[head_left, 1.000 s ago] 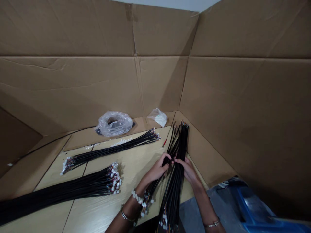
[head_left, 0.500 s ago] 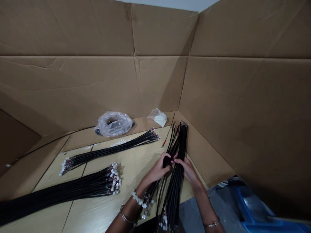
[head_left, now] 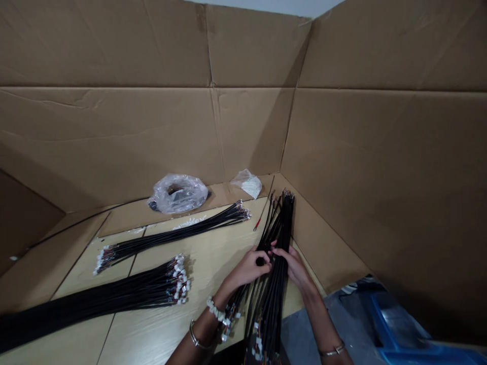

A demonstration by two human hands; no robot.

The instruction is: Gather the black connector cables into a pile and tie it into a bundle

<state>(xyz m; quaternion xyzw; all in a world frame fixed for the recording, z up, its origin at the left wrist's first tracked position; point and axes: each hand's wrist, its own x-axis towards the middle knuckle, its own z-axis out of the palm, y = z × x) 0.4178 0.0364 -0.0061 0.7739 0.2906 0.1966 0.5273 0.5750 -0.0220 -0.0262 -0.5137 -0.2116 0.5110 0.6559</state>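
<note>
Gripping of a bundle of black cables (head_left: 279,238) by both hands was shown from the head-worn camera. The left hand (head_left: 247,269) was nearly closed, its fingers (head_left: 262,259) being curled around a portion of the cables. The right hand (head_left: 296,268) was partly closed on the adjacent portion, with its fingertips (head_left: 279,252) pressed among the strands; the two hands were set just beside each other, and contact between them could not be determined. The bundle was located at the right of the wood-grain tabletop (head_left: 152,334), with its upper ends reaching toward the corner formed by the cardboard walls (head_left: 114,50). Its lower strands were spread below the hands, and white connectors (head_left: 258,345) were seen at their ends. A smaller cable bundle (head_left: 171,234) and a larger cable bundle (head_left: 95,299) were laid on the tabletop to the left, both with connector ends. A clear plastic bag (head_left: 177,193) containing a dark coil and a small plastic bag of white parts (head_left: 247,183) were placed along the back. A blue plastic crate (head_left: 395,324) was visible beyond the lower right edge of the tabletop.
</note>
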